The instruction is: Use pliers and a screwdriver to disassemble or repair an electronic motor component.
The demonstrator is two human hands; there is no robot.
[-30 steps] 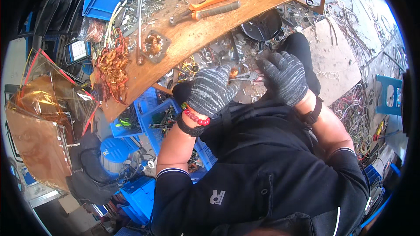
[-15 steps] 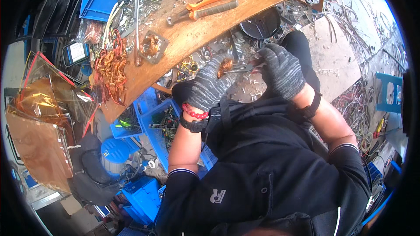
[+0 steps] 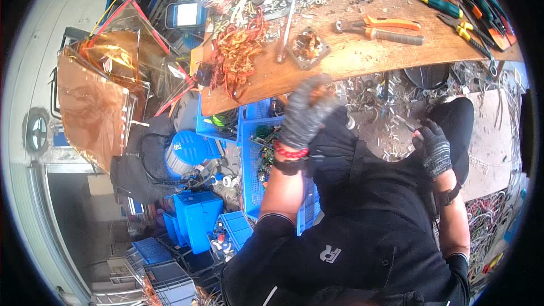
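Note:
My left hand [image 3: 309, 116], in a grey knitted glove, is raised near the front edge of the wooden bench, its fingers smeared by motion. A tuft of copper wire [image 3: 324, 92] shows blurred at its fingertips. Over my right thigh, my right hand [image 3: 435, 152], gloved alike, is closed around pliers [image 3: 406, 124], whose grey jaws point up and left. On the bench, a square metal frame with copper windings [image 3: 309, 49] lies beyond my left hand. A heap of copper windings [image 3: 238, 54] spreads on the bench's left end.
Orange-handled pincers [image 3: 382, 27] and a long metal rod [image 3: 290, 14] lie on the bench [image 3: 362, 59]. More hand tools [image 3: 447, 8] crowd its right end. Blue crates [image 3: 247, 158] stand below at left, near a blue-lidded bucket [image 3: 190, 153]. Scraps litter the floor.
My view has swung left. My left hand has moved away from the pliers toward the bench with the copper tuft. My right hand has drawn back to my right thigh, still holding the pliers.

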